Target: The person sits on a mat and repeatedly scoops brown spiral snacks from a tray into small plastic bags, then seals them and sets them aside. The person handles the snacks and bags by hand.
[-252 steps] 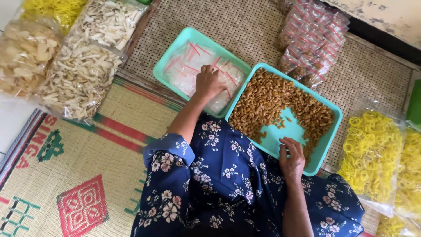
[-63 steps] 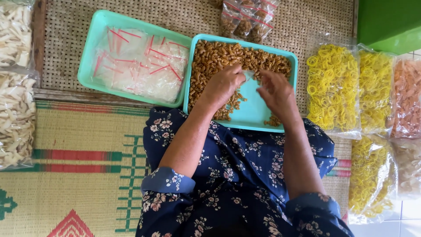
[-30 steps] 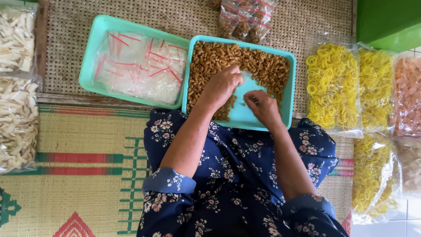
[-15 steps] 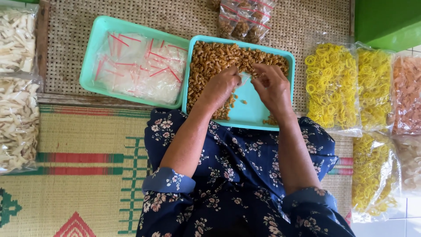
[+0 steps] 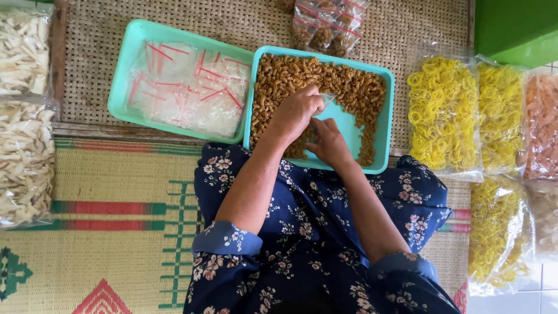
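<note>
Fingers (image 5: 314, 104) of left hand (image 5: 296, 113) pinch clear bag (image 5: 326, 100) over teal tray (image 5: 388, 116); yellow packets (image 5: 444, 113) right

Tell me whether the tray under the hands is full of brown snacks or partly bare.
Partly bare. The brown curled snacks cover the far part and sides of the teal tray, while bare teal floor shows near the right hand.

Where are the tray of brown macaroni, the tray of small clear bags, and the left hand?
tray of brown macaroni (image 5: 349, 125): head view, bare turquoise floor.
tray of small clear bags (image 5: 125, 75): head view, left rim.
left hand (image 5: 296, 110): head view, back of hand.
</note>
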